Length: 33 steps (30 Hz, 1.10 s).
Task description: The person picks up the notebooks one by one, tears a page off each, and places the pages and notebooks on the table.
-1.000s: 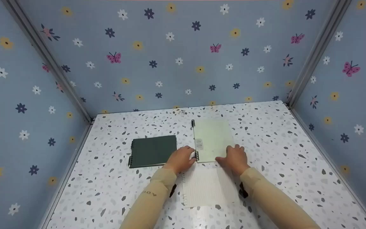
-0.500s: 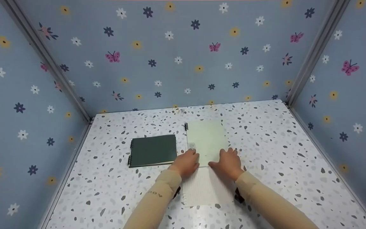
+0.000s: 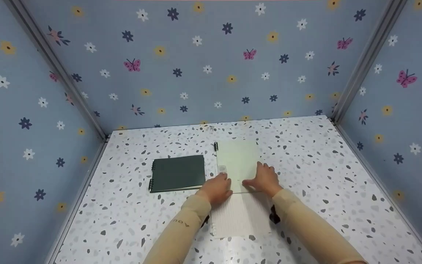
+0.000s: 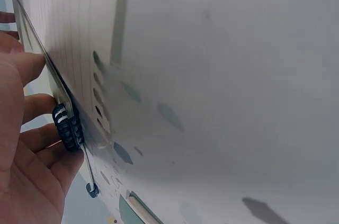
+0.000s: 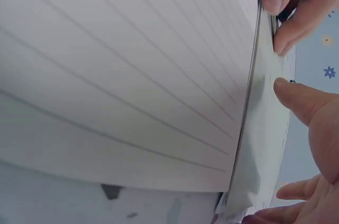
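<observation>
A pale green spiral notebook (image 3: 237, 157) lies before me, its black coils on the left and a small label on its cover. My left hand (image 3: 216, 189) grips its near left corner; in the left wrist view the thumb lies at the near edge and fingers are around the black coil (image 4: 66, 128). At the right edge, my right hand (image 3: 266, 179) has its thumb stretched over the cover and its fingers beside the edge. A sheet of lined paper (image 3: 241, 216) with a torn, holed left edge lies nearer me, meeting the notebook's near edge.
A dark green spiral notebook (image 3: 178, 173) lies to the left, close to my left hand. The speckled white tabletop (image 3: 324, 165) is bounded by flowered blue panels (image 3: 211, 66) at the back and both sides.
The pale green notebook has shifted left and slightly nearer me, now meeting the lined sheet. My left hand has taken its near left corner; my right thumb has moved onto the cover.
</observation>
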Available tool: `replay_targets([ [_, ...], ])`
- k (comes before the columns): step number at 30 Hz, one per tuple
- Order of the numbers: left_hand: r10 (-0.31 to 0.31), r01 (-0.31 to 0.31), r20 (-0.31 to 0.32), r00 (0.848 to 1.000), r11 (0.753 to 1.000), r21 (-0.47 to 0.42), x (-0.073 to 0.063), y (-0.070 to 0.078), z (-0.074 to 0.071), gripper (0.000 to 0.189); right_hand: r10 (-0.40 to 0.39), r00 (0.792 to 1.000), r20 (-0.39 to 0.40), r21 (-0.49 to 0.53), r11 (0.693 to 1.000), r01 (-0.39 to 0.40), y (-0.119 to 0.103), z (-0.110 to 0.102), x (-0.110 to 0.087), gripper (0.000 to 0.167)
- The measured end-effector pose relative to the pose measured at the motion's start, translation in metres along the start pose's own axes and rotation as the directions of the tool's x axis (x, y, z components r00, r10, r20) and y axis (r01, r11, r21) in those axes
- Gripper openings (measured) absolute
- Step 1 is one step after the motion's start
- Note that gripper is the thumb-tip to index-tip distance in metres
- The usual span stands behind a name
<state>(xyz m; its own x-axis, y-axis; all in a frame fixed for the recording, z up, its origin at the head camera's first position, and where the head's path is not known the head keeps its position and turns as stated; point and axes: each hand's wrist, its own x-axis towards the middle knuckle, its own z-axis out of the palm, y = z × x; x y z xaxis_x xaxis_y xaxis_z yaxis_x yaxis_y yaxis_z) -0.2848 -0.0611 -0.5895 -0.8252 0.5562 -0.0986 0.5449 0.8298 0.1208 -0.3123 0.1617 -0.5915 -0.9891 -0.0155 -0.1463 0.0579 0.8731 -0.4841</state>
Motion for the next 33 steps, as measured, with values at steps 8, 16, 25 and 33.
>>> replay_targets([
  [8,-0.057,0.061,0.049,0.997,0.994,-0.094,0.007,-0.007,0.0,0.056,0.007,1.0,0.025,0.018,1.0,-0.008,0.0,-0.002,0.01,0.098],
  [16,-0.106,0.119,0.093,0.99,0.983,-0.141,0.013,-0.009,0.001,0.063,0.008,1.0,0.006,0.04,0.999,-0.008,-0.003,0.002,0.009,0.098],
  [25,-0.125,0.139,0.092,0.988,0.974,-0.176,0.015,-0.007,-0.001,0.063,0.069,0.997,-0.018,0.329,0.942,-0.059,0.003,-0.013,0.008,0.086],
  [33,-0.124,0.136,0.081,0.989,0.977,-0.167,0.013,-0.006,-0.001,0.057,0.194,0.978,0.078,0.48,0.852,-0.208,0.014,-0.024,0.014,0.071],
])
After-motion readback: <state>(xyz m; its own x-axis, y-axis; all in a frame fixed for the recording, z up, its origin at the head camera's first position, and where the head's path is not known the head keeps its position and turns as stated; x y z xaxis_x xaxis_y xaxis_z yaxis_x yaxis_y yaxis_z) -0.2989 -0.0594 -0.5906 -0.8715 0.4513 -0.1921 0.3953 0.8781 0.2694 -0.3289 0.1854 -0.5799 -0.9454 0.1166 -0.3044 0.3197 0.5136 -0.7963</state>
